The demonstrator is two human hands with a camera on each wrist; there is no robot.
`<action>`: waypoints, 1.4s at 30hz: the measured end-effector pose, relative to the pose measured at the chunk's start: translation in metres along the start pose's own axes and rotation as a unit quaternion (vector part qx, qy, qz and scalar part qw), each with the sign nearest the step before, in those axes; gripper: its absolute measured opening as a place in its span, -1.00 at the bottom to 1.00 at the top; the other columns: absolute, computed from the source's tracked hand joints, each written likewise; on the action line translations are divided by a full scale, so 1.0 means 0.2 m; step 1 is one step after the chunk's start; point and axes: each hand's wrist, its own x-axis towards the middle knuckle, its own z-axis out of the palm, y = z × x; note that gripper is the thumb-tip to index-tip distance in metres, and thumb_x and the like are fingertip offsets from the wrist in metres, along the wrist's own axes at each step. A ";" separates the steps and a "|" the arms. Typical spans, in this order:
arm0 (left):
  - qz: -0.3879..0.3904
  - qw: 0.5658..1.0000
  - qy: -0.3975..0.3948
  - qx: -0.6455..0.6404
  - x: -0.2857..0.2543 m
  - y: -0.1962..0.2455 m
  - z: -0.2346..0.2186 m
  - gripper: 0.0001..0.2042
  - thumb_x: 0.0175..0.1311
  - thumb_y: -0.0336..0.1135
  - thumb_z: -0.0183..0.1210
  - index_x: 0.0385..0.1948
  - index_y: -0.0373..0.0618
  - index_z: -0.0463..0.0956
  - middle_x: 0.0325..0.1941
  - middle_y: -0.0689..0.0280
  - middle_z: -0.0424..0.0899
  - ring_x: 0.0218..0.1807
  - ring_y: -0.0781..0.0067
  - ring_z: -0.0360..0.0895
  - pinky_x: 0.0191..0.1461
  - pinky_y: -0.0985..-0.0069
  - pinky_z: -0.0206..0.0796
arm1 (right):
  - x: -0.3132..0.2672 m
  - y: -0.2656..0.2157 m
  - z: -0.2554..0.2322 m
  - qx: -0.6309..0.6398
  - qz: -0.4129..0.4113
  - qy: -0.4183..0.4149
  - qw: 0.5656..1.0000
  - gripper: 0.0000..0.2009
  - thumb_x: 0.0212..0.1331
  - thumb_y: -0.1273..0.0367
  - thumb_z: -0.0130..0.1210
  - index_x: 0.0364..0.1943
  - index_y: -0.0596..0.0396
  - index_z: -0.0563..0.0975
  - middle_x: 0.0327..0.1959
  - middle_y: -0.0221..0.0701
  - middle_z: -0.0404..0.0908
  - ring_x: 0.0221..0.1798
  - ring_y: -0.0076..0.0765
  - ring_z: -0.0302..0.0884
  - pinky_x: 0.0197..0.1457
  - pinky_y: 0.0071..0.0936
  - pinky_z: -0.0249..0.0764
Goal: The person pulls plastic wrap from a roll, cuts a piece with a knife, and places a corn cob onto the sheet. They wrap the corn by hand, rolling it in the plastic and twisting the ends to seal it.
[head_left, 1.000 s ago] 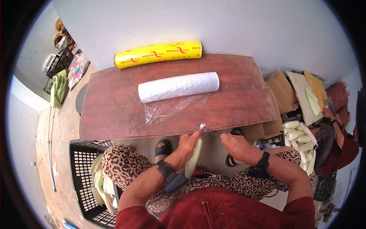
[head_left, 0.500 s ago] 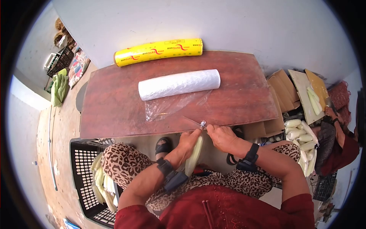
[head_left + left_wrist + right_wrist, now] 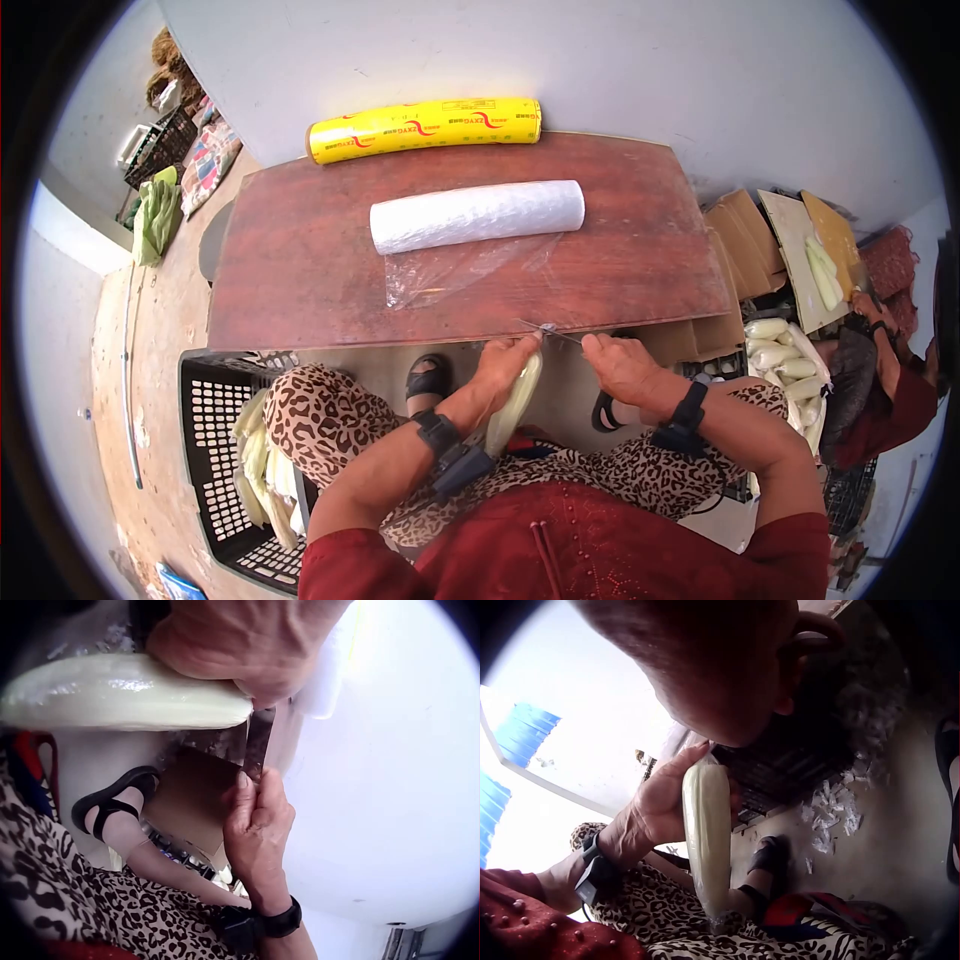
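Note:
My left hand (image 3: 505,370) grips a pale green ear of corn (image 3: 707,832), which looks to be in its husk inside clear film. The ear hangs below the fist, near the table's front edge, with a gathered film end (image 3: 546,329) sticking out above the thumb. To the right, my right hand (image 3: 625,368) holds a thin metal blade (image 3: 257,739) that reaches across to the film end. Thumb and curled fingers close round the blade's near end, hiding its handle. In the right wrist view the right hand (image 3: 705,667) looms dark at the top.
On the brown table (image 3: 300,260) lie a white film roll (image 3: 478,215) and a yellow printed roll (image 3: 425,130). A black crate (image 3: 215,450) with more ears stands at left. Wrapped ears (image 3: 785,358) pile up at right beside another person (image 3: 890,400). Film scraps (image 3: 829,814) litter the floor.
My right hand went left to the film end with the blade, then drew back right. The left hand keeps its grip on the ear.

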 end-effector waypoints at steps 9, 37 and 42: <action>-0.043 0.998 0.021 -0.038 -0.07 0.09 0.03 -0.73 0.30 -0.18 0.20 -0.28 -0.26 0.58 -0.46 0.25 0.61 -0.51 0.40 0.53 -0.48 0.39 0.37 | 0.15 -0.10 -0.02 -0.023 -0.009 0.001 1.000 -0.86 0.08 0.50 0.01 -0.29 0.16 0.33 -0.42 -0.17 0.54 -0.40 0.00 0.61 -0.38 -0.17 0.54; 0.009 0.999 0.054 0.003 -0.02 0.00 0.00 -0.64 0.31 -0.13 0.16 -0.28 -0.36 0.61 -0.41 0.20 0.65 -0.43 0.44 0.55 -0.36 0.43 0.37 | 0.23 -0.16 0.05 -0.001 -0.016 0.022 1.000 -0.85 0.08 0.50 0.04 -0.30 0.16 0.33 -0.43 -0.15 0.52 -0.42 0.01 0.59 -0.40 -0.19 0.52; 0.014 0.997 0.071 0.032 0.01 -0.02 0.00 -0.61 0.29 -0.09 0.16 -0.27 -0.36 0.63 -0.38 0.17 0.67 -0.38 0.42 0.58 -0.31 0.42 0.39 | 0.23 -0.16 0.07 -0.010 -0.015 0.029 0.999 -0.84 0.07 0.50 0.04 -0.29 0.16 0.33 -0.44 -0.17 0.52 -0.44 0.02 0.58 -0.40 -0.17 0.52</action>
